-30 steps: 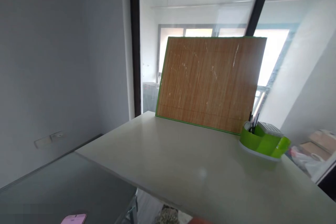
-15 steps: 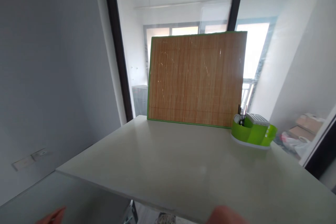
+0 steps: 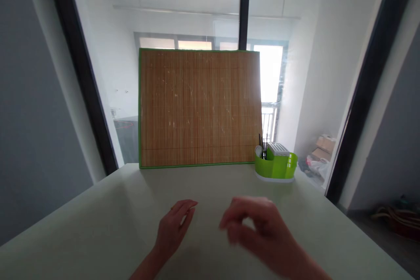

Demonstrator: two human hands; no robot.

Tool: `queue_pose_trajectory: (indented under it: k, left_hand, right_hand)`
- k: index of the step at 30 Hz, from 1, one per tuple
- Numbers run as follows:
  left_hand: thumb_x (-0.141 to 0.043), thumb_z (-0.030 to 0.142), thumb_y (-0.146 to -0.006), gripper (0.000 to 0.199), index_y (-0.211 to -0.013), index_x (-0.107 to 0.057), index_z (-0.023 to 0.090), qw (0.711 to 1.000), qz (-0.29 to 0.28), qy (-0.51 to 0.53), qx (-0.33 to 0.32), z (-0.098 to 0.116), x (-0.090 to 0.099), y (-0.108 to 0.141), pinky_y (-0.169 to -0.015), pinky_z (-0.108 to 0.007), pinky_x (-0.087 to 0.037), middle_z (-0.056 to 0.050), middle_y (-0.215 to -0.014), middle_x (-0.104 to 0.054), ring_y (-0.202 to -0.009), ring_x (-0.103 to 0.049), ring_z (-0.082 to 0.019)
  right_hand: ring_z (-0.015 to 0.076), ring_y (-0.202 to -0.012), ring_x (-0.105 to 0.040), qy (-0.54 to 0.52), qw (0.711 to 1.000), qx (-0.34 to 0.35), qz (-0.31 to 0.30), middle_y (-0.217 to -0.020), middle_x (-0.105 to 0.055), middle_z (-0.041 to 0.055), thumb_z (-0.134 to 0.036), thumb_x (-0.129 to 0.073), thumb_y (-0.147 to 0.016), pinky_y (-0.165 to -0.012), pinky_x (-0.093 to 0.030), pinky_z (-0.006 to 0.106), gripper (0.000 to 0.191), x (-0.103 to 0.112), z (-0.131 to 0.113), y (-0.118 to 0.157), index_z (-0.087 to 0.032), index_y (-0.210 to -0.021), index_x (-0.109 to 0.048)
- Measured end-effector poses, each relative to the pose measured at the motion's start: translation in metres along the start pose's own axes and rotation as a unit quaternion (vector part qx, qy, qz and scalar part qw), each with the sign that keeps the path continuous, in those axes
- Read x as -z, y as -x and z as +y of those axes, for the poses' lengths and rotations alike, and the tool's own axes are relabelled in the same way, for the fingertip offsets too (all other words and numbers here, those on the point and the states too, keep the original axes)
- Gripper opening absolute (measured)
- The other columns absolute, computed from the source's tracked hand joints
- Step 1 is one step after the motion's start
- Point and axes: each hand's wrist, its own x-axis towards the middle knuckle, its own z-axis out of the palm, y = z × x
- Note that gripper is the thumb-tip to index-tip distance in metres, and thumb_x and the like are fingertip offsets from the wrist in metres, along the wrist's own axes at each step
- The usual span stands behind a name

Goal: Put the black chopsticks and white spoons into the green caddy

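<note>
Over the near part of the white table [image 3: 131, 227], my left hand [image 3: 173, 226] has its fingers stretched out and the thumb slightly apart, with nothing held. My right hand [image 3: 257, 227] is blurred by motion; its fingers curve loosely and a gap shows between them and the thumb, with nothing visible inside. Behind the hands, at the table's far edge, a bamboo mat [image 3: 200, 109] with a green border stands upright. A green utensil holder [image 3: 275, 168] sits by the mat's lower right corner, with thin dark sticks and a round whitish item in it.
A glass partition with dark frames [image 3: 243, 8] rises behind the table, with a room and window beyond. Grey wall [image 3: 29, 118] lies to the left. Cardboard boxes [image 3: 324, 144] and plastic bags are past the glass at right, and a reddish-brown item [image 3: 398, 223] is on the floor.
Both hands have come up from the lower edge of the view to above the table. The view has turned right and straightened, so the mat and holder appear further left.
</note>
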Motion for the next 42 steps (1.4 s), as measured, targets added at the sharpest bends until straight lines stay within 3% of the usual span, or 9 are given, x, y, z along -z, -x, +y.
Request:
queue_pose_trajectory:
  k: [2, 4, 9, 13, 18, 22, 26, 38, 42]
  left_hand:
    - [-0.044, 0.035, -0.086, 0.023, -0.096, -0.063, 0.025, 0.999, -0.016, 0.022, 0.022, -0.007, -0.015, -0.001, -0.081, -0.027, -0.043, -0.005, -0.097, -0.063, -0.089, -0.057, -0.019]
    - [-0.043, 0.037, -0.086, 0.024, -0.091, -0.064, 0.025, 0.998, -0.029, 0.023, 0.052, -0.019, -0.024, 0.004, -0.077, -0.025, -0.043, -0.004, -0.090, -0.064, -0.083, -0.058, -0.018]
    - [-0.040, 0.038, -0.088, 0.026, -0.082, -0.060, 0.024, 0.993, -0.065, 0.009, 0.100, -0.042, -0.030, 0.016, -0.069, -0.023, -0.041, -0.002, -0.080, -0.062, -0.074, -0.057, -0.015]
    - [-0.038, 0.038, -0.089, 0.029, -0.074, -0.056, 0.021, 0.990, -0.088, -0.010, 0.110, -0.043, -0.031, 0.015, -0.065, -0.023, -0.039, -0.002, -0.073, -0.059, -0.068, -0.055, -0.015]
    - [-0.037, 0.038, -0.089, 0.030, -0.070, -0.053, 0.020, 0.988, -0.115, -0.030, 0.099, -0.045, -0.037, 0.015, -0.062, -0.022, -0.038, -0.003, -0.073, -0.058, -0.068, -0.054, -0.015]
    - [-0.036, 0.038, -0.089, 0.031, -0.070, -0.053, 0.020, 0.988, -0.122, -0.026, 0.094, -0.049, -0.041, 0.015, -0.061, -0.022, -0.037, -0.002, -0.071, -0.057, -0.066, -0.054, -0.014]
    - [-0.035, 0.038, -0.090, 0.032, -0.071, -0.053, 0.019, 0.985, -0.133, -0.042, 0.103, -0.049, -0.044, 0.013, -0.061, -0.021, -0.036, -0.002, -0.072, -0.056, -0.066, -0.053, -0.013]
    - [-0.033, 0.037, -0.090, 0.033, -0.072, -0.054, 0.019, 0.986, -0.085, -0.034, 0.136, -0.043, -0.035, 0.011, -0.060, -0.021, -0.033, -0.001, -0.072, -0.057, -0.063, -0.050, -0.012]
    - [-0.032, 0.037, -0.090, 0.033, -0.073, -0.054, 0.019, 0.988, -0.066, -0.036, 0.138, -0.041, -0.032, 0.013, -0.061, -0.021, -0.033, -0.001, -0.072, -0.056, -0.063, -0.049, -0.012]
  right_hand:
    - [0.0161, -0.063, -0.057, 0.208, 0.978, 0.009, 0.025, -0.067, -0.064, 0.0005, -0.045, -0.060, -0.067, -0.062, -0.045, 0.028, 0.025, 0.042, 0.026, -0.053, -0.022, -0.074, -0.068]
    - [0.0172, -0.063, -0.058, 0.390, 0.916, -0.005, 0.092, -0.073, -0.065, 0.0016, -0.042, -0.052, -0.072, -0.063, -0.045, 0.029, 0.026, 0.095, 0.055, -0.097, -0.022, -0.079, -0.067]
    - [0.0293, -0.084, -0.059, 0.508, 0.831, -0.056, 0.220, -0.107, -0.057, 0.0211, -0.027, -0.044, -0.071, -0.076, -0.041, 0.042, 0.041, 0.207, 0.108, -0.150, -0.008, -0.104, -0.059]
    - [0.0334, -0.101, -0.053, 0.560, 0.796, -0.079, 0.217, -0.115, -0.052, 0.0248, -0.022, -0.045, -0.070, -0.077, -0.040, 0.041, 0.038, 0.242, 0.137, -0.176, -0.008, -0.104, -0.058]
    - [0.0288, -0.083, -0.060, 0.604, 0.780, -0.089, 0.140, -0.089, -0.061, 0.0189, -0.018, -0.052, -0.067, -0.067, -0.043, 0.033, 0.014, 0.255, 0.165, -0.196, -0.012, -0.077, -0.061]
    - [0.0285, -0.084, -0.059, 0.638, 0.758, -0.059, 0.120, -0.094, -0.058, 0.0192, -0.024, -0.051, -0.073, -0.068, -0.043, 0.034, 0.022, 0.245, 0.177, -0.191, -0.010, -0.088, -0.058]
    - [0.0270, -0.092, -0.056, 0.661, 0.743, -0.018, 0.103, -0.100, -0.057, 0.0165, -0.029, -0.049, -0.076, -0.074, -0.043, 0.033, 0.029, 0.212, 0.182, -0.179, -0.010, -0.097, -0.054]
    - [0.0235, -0.092, -0.053, 0.658, 0.744, 0.087, 0.071, -0.099, -0.055, 0.0092, -0.033, -0.041, -0.086, -0.060, -0.042, 0.029, 0.021, 0.038, 0.178, -0.136, -0.018, -0.097, -0.049]
    - [0.0236, -0.089, -0.053, 0.652, 0.747, 0.111, 0.064, -0.093, -0.055, 0.0079, -0.031, -0.044, -0.085, -0.059, -0.041, 0.029, 0.014, -0.007, 0.173, -0.127, -0.020, -0.091, -0.050]
